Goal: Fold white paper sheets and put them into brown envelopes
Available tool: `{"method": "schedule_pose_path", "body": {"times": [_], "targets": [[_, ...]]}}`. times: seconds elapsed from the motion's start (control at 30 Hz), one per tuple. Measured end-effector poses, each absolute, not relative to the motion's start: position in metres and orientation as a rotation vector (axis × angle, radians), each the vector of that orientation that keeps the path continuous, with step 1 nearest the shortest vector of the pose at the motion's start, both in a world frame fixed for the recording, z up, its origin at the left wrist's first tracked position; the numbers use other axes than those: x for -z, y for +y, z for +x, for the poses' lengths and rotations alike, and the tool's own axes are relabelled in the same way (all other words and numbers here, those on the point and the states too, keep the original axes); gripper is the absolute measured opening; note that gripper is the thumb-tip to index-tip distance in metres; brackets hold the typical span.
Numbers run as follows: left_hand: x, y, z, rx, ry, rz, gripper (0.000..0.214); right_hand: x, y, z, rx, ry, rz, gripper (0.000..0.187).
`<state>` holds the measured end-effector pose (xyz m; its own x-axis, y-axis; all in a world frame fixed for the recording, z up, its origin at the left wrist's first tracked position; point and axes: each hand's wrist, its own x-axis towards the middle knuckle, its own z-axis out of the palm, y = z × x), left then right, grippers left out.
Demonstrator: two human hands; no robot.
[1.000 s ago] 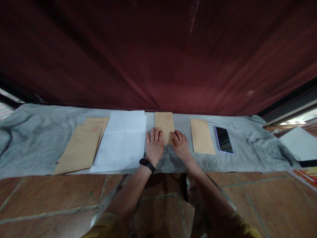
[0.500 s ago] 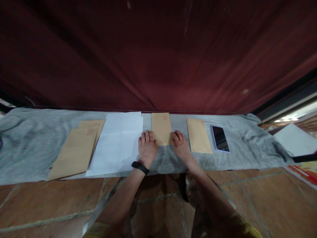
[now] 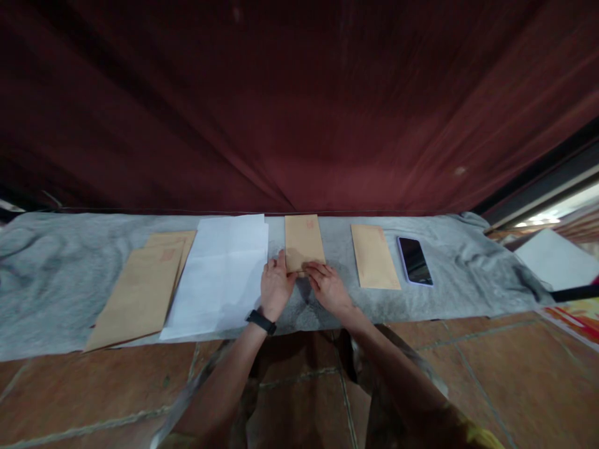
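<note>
A small brown paper envelope [image 3: 303, 240] with a faint red print at its top right lies between my hands. My left hand [image 3: 277, 284], a black band on its wrist, closes at the near left corner, its thumb on the near edge. Fingers of my right hand [image 3: 330, 288] are bent over the near right part of that edge, where a narrow fold shows. What lies under the fingertips is hidden. White paper sheets [image 3: 222, 268] lie just left of my left hand. To the right of my right hand is another brown envelope [image 3: 375, 257].
Larger brown envelopes [image 3: 133, 293] overlap at the left, beside the sheets. A phone [image 3: 415, 262] in a pale purple case lies at the right. Grey cloth [image 3: 472, 274] covers the long narrow surface. Dark red fabric [image 3: 299, 125] hangs behind it; floor tiles [image 3: 103, 386] show in front.
My right hand has moved left and inward along the envelope's near edge, its fingers now bent on it. My left thumb has come to that edge, which now looks folded.
</note>
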<state>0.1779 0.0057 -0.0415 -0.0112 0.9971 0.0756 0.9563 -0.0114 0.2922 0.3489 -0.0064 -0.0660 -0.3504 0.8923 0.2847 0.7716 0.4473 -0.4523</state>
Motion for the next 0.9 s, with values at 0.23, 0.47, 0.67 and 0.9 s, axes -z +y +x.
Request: {"method": "schedule_pose_path", "body": {"times": [0.23,0.47,0.67,0.9], "targets": [[0.03,0.003,0.184,-0.377,2.085,1.939,0.068,0.066,-0.009,0.346,-0.3,-2.285,-1.507,0.039],[0.037,0.016,0.178,-0.671,1.91,1.54,0.065,0.058,-0.011,0.342,-0.287,-2.275,-1.572,0.043],[0.039,0.017,0.184,-1.135,1.425,1.106,0.055,0.051,-0.015,0.338,-0.2,-2.28,-1.613,0.048],[0.019,0.009,0.195,-1.143,1.17,1.009,0.05,0.04,-0.009,0.34,-0.235,-2.059,-1.654,0.047]]}}
